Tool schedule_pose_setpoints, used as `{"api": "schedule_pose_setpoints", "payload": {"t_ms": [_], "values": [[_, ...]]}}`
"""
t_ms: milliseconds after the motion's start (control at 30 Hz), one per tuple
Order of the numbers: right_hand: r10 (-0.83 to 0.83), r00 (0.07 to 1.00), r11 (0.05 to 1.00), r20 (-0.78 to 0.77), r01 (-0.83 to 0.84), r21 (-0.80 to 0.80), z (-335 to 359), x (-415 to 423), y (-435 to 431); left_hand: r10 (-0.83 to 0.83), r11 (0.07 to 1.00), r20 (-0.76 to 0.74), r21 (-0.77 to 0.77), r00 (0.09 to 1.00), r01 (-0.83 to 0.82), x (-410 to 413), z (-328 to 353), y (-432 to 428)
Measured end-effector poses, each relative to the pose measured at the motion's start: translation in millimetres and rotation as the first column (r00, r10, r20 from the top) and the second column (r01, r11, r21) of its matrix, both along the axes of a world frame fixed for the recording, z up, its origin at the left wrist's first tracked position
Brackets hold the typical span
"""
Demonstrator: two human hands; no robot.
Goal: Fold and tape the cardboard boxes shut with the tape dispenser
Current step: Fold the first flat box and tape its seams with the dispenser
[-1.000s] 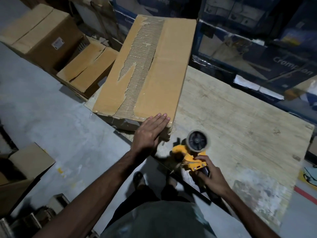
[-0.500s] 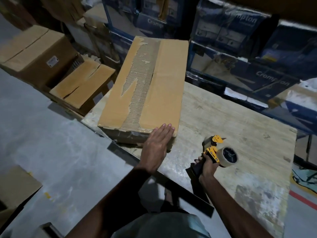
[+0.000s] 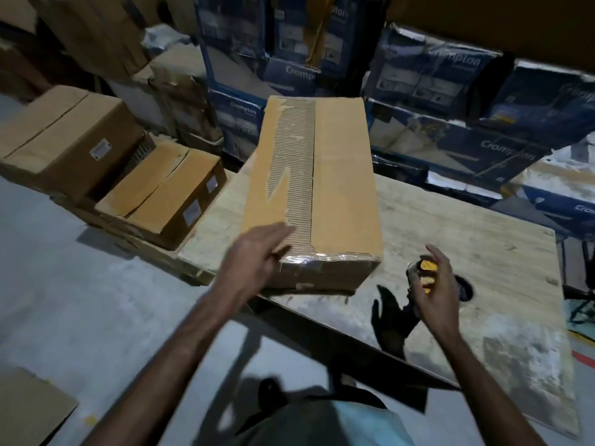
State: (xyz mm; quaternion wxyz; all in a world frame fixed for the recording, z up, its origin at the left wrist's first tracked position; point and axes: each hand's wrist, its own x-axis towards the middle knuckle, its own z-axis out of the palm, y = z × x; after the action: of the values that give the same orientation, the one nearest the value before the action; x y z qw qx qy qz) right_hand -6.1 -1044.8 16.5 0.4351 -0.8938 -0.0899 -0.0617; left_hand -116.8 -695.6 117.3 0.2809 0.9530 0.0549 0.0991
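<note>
Box (image 3: 341,188) corner at near edge of table (image 3: 483,252)

The right hand (image 3: 438,292) covers most of the yellow-and-black tape dispenser (image 3: 425,268), so whether it grips it is unclear, the motion-blurred left hand (image 3: 254,256) hides the near left corner of the long brown cardboard box (image 3: 343,188), and the white label (image 3: 100,152) on the large brown carton (image 3: 61,133) is too small to read.

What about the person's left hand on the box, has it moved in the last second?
Yes. The left hand has shifted leftward along the cardboard box's near edge, from its right corner to its left corner.
</note>
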Motion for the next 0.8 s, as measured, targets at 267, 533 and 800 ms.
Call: {"api": "schedule_pose_setpoints", "payload": {"t_ms": [267, 533, 800], "values": [[0.565, 0.823, 0.459, -0.053, -0.367, -0.81, 58, 42, 18, -0.228, 0.831, -0.339, 0.421, 0.913, 0.364, -13, -35, 119], [0.619, 0.785, 0.477, -0.022, -0.397, -0.784, 49, 51, 36, -0.299, 0.929, -0.109, 0.192, 0.948, 0.315, -10, -61, 126], [0.649, 0.759, 0.516, 0.05, -0.392, -0.762, 30, 64, 38, -0.196, 0.979, 0.06, -0.045, 0.979, 0.199, -13, -82, 113]]}}
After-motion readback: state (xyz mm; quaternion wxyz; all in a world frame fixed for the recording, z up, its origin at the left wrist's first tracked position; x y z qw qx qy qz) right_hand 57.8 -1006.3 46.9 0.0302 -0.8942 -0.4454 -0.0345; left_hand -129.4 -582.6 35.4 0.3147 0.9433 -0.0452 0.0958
